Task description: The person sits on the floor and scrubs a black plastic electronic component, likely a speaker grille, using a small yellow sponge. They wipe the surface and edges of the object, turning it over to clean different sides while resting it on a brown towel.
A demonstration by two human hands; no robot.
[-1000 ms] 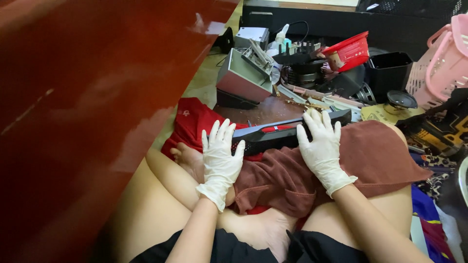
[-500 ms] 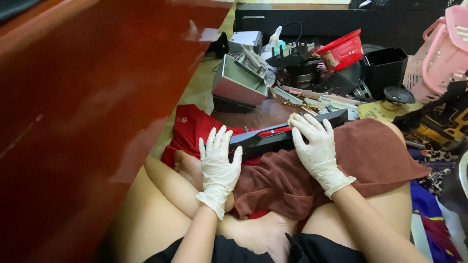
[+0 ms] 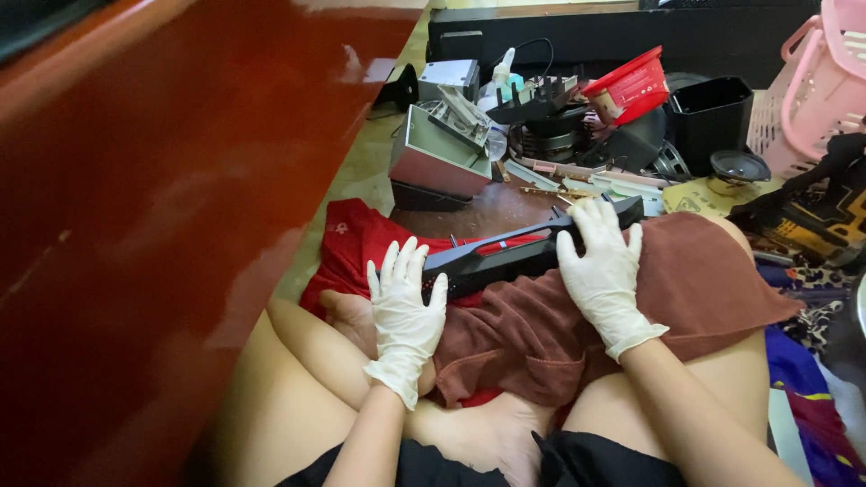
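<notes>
Two gloved hands are showing: left hand, right hand. One long black device is lying at frame centre. One brown cloth, one red container, one pink basket and one black bin are showing.

Red cabinet wall blocks left; parts clutter crowds ahead.

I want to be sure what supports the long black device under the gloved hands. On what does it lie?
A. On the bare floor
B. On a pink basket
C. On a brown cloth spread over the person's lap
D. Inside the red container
C: the long black device lies on the brown cloth over the lap, with the left hand flat at one end and the right hand laid across its other part.
</notes>
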